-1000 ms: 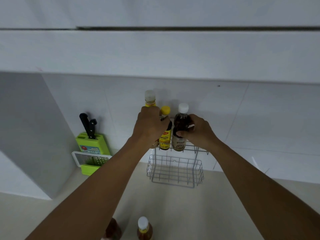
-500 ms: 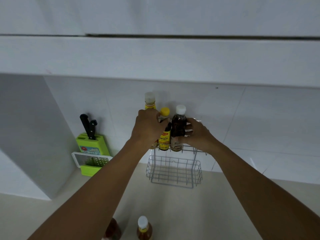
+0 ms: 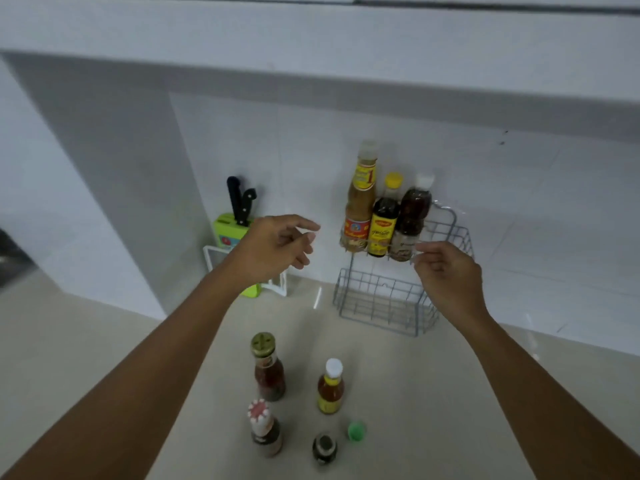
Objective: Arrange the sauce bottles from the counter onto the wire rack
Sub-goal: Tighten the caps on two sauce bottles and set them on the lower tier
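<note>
A green knife block [image 3: 231,233] is standing at nine o'clock of the frame, against the wall. The left hand [image 3: 273,249] is hovering empty just right of it, fingers loosely spread. Five sauce bottles [image 3: 268,367] are waiting on the counter [image 3: 86,358] at six o'clock. Three bottles [image 3: 383,220] are standing upright in the top tier of the wire rack [image 3: 381,303] at two o'clock. The right hand [image 3: 446,275] is hanging open-fingered, fingertips touching the rack's upper front wire.
</note>
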